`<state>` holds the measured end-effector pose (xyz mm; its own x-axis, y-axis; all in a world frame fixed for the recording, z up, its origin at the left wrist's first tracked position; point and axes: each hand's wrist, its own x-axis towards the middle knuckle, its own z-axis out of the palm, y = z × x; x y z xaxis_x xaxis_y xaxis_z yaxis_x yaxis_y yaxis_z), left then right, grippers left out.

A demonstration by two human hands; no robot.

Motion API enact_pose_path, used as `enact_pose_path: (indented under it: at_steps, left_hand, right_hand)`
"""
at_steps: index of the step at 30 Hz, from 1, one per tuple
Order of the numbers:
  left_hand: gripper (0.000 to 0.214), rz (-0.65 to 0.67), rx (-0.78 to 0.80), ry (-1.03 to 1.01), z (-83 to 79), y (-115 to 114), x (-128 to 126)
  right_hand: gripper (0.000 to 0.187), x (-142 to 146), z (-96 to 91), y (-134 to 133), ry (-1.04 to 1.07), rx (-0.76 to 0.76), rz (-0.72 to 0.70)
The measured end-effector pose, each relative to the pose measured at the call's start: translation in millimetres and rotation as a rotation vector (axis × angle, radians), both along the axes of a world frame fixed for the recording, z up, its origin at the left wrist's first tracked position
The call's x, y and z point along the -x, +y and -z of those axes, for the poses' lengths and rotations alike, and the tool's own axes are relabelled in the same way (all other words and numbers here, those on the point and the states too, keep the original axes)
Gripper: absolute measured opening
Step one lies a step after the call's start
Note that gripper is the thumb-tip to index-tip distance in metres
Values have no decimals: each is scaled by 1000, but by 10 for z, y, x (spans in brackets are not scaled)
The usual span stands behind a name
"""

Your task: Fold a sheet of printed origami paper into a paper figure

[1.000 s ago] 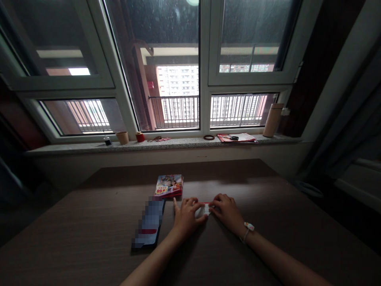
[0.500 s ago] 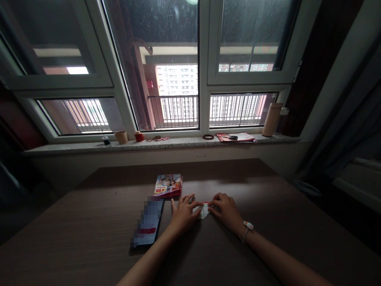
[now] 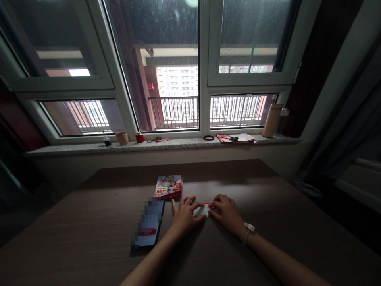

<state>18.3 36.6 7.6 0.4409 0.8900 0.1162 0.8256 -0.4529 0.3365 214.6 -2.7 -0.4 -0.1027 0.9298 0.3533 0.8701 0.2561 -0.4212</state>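
Observation:
A small folded piece of white paper with a red edge point(image 3: 204, 209) lies on the dark wooden table point(image 3: 89, 222). My left hand point(image 3: 183, 216) presses on its left part with the fingertips, thumb stretched out to the left. My right hand point(image 3: 225, 212) presses on its right part with bent fingers; a bracelet sits on that wrist. Most of the paper is hidden under the fingers.
A phone point(image 3: 148, 228) lies left of my left hand, and a stack of colourful leaflets point(image 3: 168, 186) beyond it. The windowsill holds a cup point(image 3: 122, 138), a red pot point(image 3: 139, 137), papers with scissors point(image 3: 236, 138) and a tall tan flask point(image 3: 272, 120).
Both hands shifted slightly on the paper; more of it is covered by the fingers now than half a second ago.

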Motion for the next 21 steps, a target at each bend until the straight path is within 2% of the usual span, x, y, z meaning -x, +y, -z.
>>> enact_pose_path:
  at_steps: [16, 21]
  left_hand:
    - [42, 1, 17, -17, 10, 19, 7]
    - [42, -1, 19, -17, 8, 17, -4]
  right_hand:
    - [22, 39, -4, -6, 24, 51, 60]
    - [36, 17, 57, 55, 81, 85, 140]
